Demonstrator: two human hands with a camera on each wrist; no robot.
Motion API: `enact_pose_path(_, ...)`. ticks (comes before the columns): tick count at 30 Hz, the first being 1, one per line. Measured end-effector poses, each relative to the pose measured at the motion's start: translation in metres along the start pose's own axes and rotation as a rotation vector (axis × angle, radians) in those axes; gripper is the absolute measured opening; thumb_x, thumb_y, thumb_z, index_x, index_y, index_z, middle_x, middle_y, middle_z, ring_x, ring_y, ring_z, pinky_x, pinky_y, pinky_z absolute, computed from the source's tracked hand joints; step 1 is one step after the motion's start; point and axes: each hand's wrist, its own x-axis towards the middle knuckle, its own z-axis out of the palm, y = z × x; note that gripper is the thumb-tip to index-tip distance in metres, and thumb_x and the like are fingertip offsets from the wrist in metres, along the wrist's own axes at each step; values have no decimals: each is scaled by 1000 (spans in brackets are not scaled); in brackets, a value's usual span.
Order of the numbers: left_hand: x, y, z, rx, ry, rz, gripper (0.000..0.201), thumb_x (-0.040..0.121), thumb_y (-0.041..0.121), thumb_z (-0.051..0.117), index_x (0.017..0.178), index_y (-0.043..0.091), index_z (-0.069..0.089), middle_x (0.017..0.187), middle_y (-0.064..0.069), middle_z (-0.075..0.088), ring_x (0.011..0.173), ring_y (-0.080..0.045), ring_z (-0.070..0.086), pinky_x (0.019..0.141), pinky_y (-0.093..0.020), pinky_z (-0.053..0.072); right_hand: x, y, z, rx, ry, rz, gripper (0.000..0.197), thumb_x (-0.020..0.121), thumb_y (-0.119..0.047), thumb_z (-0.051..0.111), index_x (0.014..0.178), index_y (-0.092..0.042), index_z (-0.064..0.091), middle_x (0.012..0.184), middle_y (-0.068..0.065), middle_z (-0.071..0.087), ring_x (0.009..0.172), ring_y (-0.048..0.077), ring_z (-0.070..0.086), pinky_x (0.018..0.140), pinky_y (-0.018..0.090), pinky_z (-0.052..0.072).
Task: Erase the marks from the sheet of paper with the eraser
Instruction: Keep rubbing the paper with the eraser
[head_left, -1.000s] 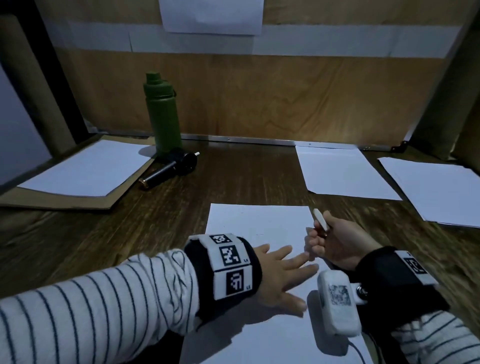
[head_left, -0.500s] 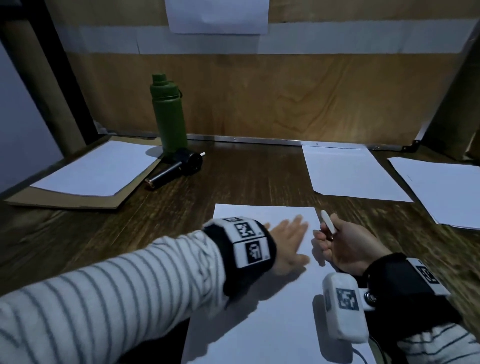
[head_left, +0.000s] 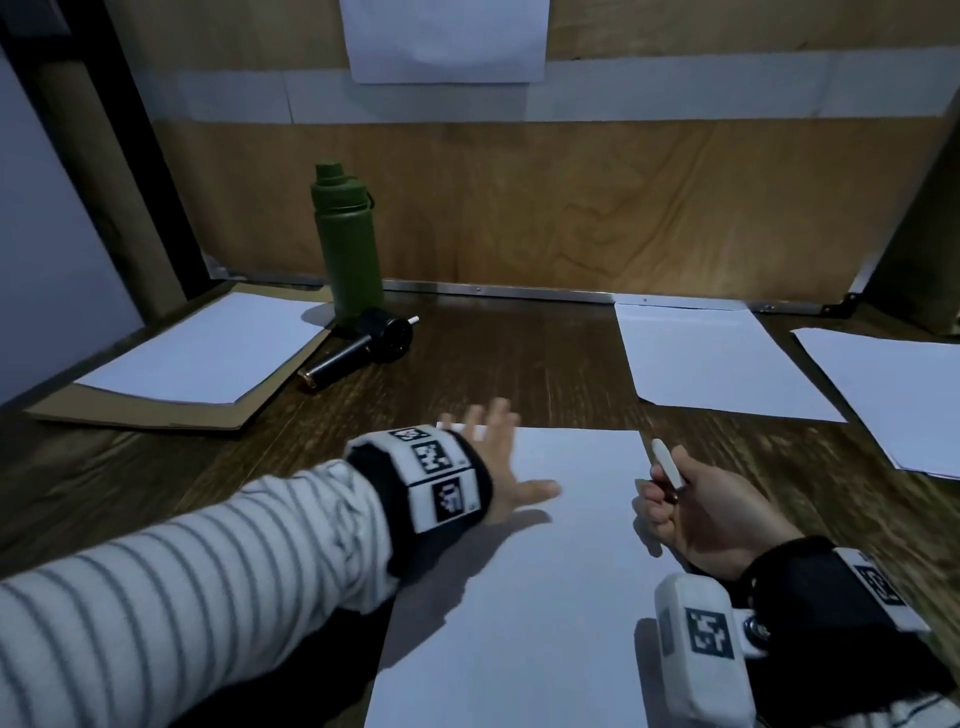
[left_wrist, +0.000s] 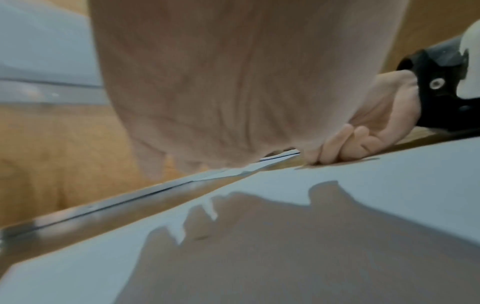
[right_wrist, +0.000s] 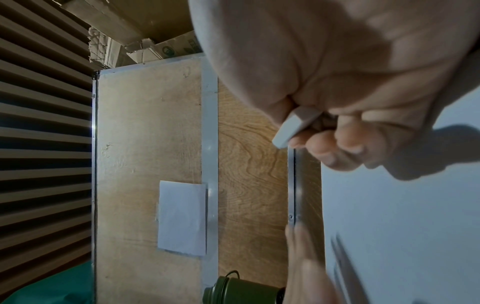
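A white sheet of paper (head_left: 545, 571) lies on the dark wooden table in front of me. No marks show on it. My left hand (head_left: 498, 462) is spread flat over the sheet's far left corner, fingers straight and blurred; in the left wrist view its palm (left_wrist: 233, 82) hovers just above the paper (left_wrist: 389, 185). My right hand (head_left: 701, 514) rests at the sheet's right edge, fingers curled round a slim white eraser (head_left: 668, 463) whose end sticks up and away. The right wrist view shows the eraser (right_wrist: 293, 128) gripped between thumb and curled fingers.
A green bottle (head_left: 348, 239) stands at the back left with a black cylindrical tool (head_left: 363, 348) lying beside it. More white sheets lie at left (head_left: 208, 353), back right (head_left: 711, 364) and far right (head_left: 904, 395). A wooden panel closes the back.
My left hand has slid forward and to the left across the sheet, from near the right hand up to the far left corner. The right hand keeps the eraser and barely moves.
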Motion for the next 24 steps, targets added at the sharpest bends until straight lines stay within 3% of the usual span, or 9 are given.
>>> enact_pose_path(2, 6, 28, -2, -79, -14, 278, 80, 93, 62, 19, 152, 15, -9, 158, -1, -21, 147, -24, -12, 118, -47, -3, -1, 0, 1, 1, 5, 1, 42, 100, -39, 26, 72, -11, 39, 61, 4, 36, 44, 14, 34, 38, 21, 31)
enact_pose_path(4, 6, 47, 1, -116, -102, 381, 77, 92, 62, 14, 152, 18, -9, 158, 0, -20, 147, -22, -12, 118, -45, -4, -4, -1, 2, 7, 0, 6, 43, 100, -40, 25, 72, -11, 39, 59, 4, 36, 45, 14, 34, 35, 20, 31)
enact_pose_path(6, 3, 41, 1, -189, -129, 246, 88, 85, 69, 14, 152, 15, -3, 160, -4, -7, 148, -23, -1, 118, -41, 2, -5, -1, 3, 17, -13, 14, 43, 100, -40, 25, 71, -11, 39, 59, 5, 36, 46, 14, 33, 34, 20, 31)
enact_pose_path(9, -5, 4, -6, -147, -41, -60, 77, 90, 63, 37, 141, 5, 39, 144, -13, 44, 133, -27, 42, 107, -33, 32, -4, -1, 3, 30, -22, 13, 43, 100, -39, 26, 71, -11, 39, 59, 5, 35, 42, 15, 34, 33, 20, 30)
enact_pose_path(10, -8, -6, -10, -111, -46, -118, 72, 91, 61, 37, 137, 5, 45, 141, -11, 49, 130, -26, 45, 104, -31, 35, -3, -1, 2, 29, -23, 8, 42, 100, -39, 26, 71, -11, 39, 59, 5, 35, 42, 15, 34, 33, 21, 29)
enact_pose_path(13, -4, -14, -11, -51, -64, -217, 92, 88, 68, 31, 150, 2, 12, 159, -17, 7, 146, -33, 9, 116, -42, 11, -1, -2, 0, 20, -20, 2, 42, 100, -39, 26, 72, -11, 40, 59, 5, 36, 44, 15, 34, 35, 21, 29)
enact_pose_path(16, 14, 4, -11, -60, -52, 99, 82, 92, 65, 21, 151, 17, -10, 158, 0, -20, 147, -26, -12, 116, -49, -2, -3, -2, 0, 24, -23, 16, 43, 100, -39, 26, 71, -11, 40, 59, 4, 36, 42, 14, 34, 32, 20, 30)
enact_pose_path(19, 13, 16, -5, -112, -122, 234, 75, 96, 58, 23, 152, 17, -5, 160, -1, -13, 148, -24, -7, 118, -45, -1, -3, -3, 1, 42, -24, 20, 44, 100, -39, 25, 71, -10, 40, 58, 4, 36, 42, 14, 34, 30, 20, 31)
enact_pose_path(24, -12, -20, -11, -11, -54, -182, 77, 91, 65, 33, 141, 7, 40, 147, -12, 40, 135, -26, 38, 109, -33, 28, -2, -1, 1, 43, -27, 21, 44, 100, -40, 26, 70, -11, 41, 58, 4, 36, 42, 14, 34, 31, 19, 31)
